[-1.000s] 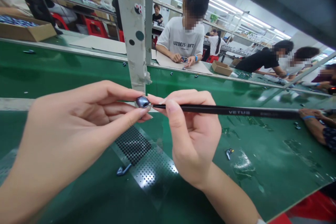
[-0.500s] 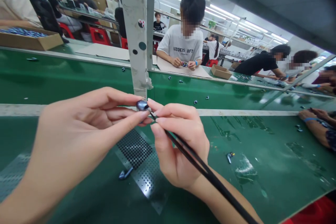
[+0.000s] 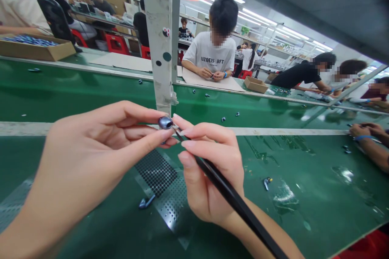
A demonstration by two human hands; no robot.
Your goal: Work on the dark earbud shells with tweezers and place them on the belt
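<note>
Between the thumb and fingertips of my left hand (image 3: 106, 145) is a shiny dark blue earbud (image 3: 165, 122), its opening turned to the right. My right hand (image 3: 215, 166) grips black tweezers (image 3: 231, 194) like a pen, and their tips meet the earbud's right side. Whether the tips hold some tiny part I cannot tell. Below my hands a perforated sheet with rows of black dots (image 3: 158, 173) lies on the green bench. Beside that sheet rests another blue earbud (image 3: 146, 202). An earbud with a yellow spot (image 3: 267, 183) lies to the right.
A white post (image 3: 161, 40) rises just beyond my hands. Past a pale strip, the green conveyor belt (image 3: 121, 93) carries scattered earbuds. Across it sits a co-worker in a white shirt (image 3: 209, 50). A cardboard box of blue parts (image 3: 57, 50) stands far left; another person's hands (image 3: 361, 132) are at right.
The tweezers' two arms, visibly apart before, now look closed together. My left hand keeps its hold on the earbud. Earbuds on the belt have shifted slightly left.
</note>
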